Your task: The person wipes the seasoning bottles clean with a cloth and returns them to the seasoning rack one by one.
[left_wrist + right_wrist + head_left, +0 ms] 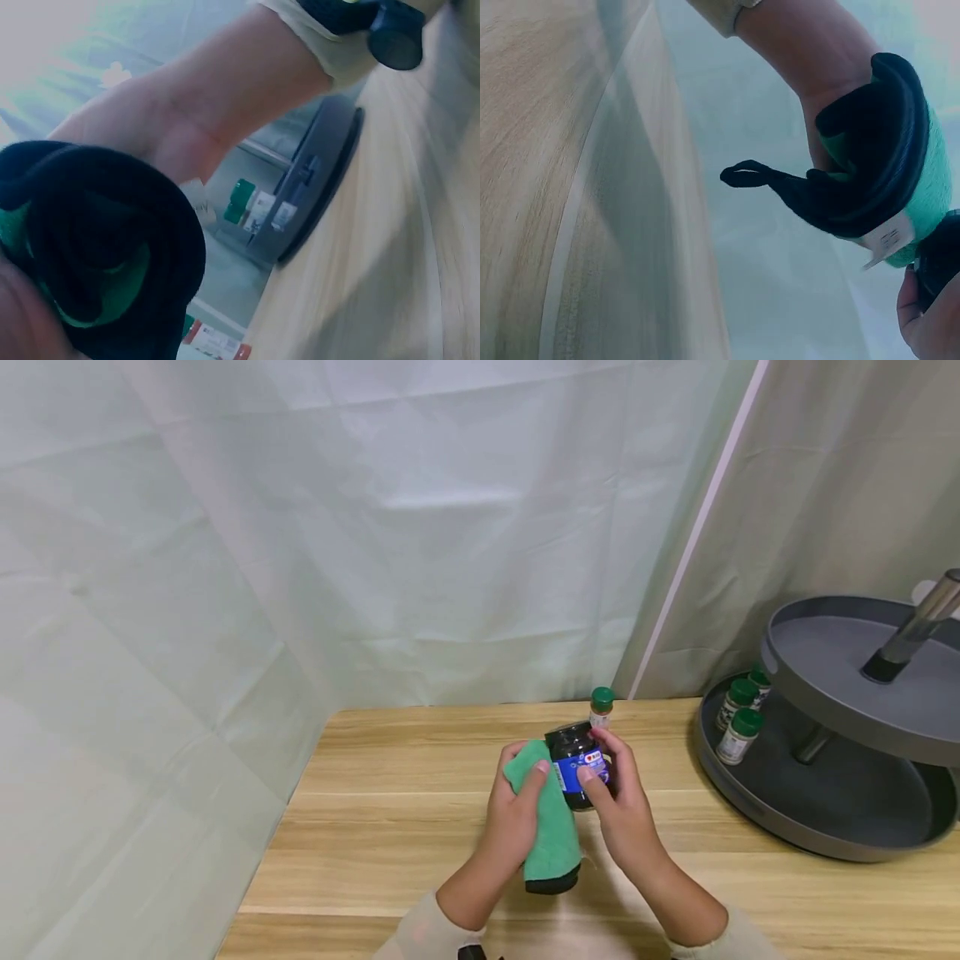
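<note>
My left hand [512,817] grips a folded green cloth [552,831] with a black edge, its thumb lying across the front. Rolled layers of the cloth [161,217] fill much of the left wrist view. A black loop [746,175] and a white tag [890,237] hang from it in the right wrist view. In my right hand [628,822] is a dark jar [570,743] with a blue label, tilted, thumb on the label and fingers around the far side. The cloth's upper part lies against the jar's left side. Both are held above the wooden table.
A green-capped spice bottle [602,700] stands behind the jar near the table's back edge. To the right is a two-tier grey round rack [862,852], with several green-capped bottles [738,739] on its lower tier. Pale curtains [465,568] hang behind the wooden table [375,827].
</note>
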A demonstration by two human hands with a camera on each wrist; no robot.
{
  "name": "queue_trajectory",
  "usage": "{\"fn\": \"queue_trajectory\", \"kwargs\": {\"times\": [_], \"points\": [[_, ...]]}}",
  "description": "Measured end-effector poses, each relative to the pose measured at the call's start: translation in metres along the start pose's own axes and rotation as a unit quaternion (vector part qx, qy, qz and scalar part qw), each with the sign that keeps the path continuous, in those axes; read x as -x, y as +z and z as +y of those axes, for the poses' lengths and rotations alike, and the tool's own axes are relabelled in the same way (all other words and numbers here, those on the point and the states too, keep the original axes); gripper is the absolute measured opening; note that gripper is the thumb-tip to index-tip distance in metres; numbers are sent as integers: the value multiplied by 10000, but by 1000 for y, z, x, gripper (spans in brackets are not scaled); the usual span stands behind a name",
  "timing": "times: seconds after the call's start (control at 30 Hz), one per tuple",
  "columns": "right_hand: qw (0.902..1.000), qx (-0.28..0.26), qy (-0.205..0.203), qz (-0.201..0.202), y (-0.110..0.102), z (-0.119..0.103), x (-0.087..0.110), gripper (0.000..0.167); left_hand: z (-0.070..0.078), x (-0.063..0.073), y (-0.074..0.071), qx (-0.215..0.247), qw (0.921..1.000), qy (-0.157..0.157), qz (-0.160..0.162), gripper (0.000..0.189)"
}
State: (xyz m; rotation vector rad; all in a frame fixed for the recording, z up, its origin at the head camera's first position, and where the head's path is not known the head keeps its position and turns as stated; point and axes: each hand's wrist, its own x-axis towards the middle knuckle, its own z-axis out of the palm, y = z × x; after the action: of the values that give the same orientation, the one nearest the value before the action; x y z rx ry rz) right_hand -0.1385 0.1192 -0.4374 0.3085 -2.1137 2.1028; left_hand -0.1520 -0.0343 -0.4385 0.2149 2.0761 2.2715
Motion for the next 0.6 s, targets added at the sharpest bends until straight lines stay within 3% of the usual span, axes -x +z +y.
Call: {"fn": "queue_trajectory", "kwargs": {"times": [0.13, 0.3, 0.5, 0.6], "points": [[9997, 230, 117, 56, 1, -2, 3, 56, 1, -1, -2, 303, 9991, -271, -145, 34], [9995, 290, 6, 146, 2, -1, 4, 49, 2, 4, -1, 219, 9993, -147, -271, 35], [9993, 290, 53, 244, 1, 1, 3, 46, 1, 8, 4, -205, 9993, 246, -204, 32], [9989, 287, 130, 347, 0, 2, 1, 46, -1, 11, 7, -770, 9961, 426, -59, 33]]}}
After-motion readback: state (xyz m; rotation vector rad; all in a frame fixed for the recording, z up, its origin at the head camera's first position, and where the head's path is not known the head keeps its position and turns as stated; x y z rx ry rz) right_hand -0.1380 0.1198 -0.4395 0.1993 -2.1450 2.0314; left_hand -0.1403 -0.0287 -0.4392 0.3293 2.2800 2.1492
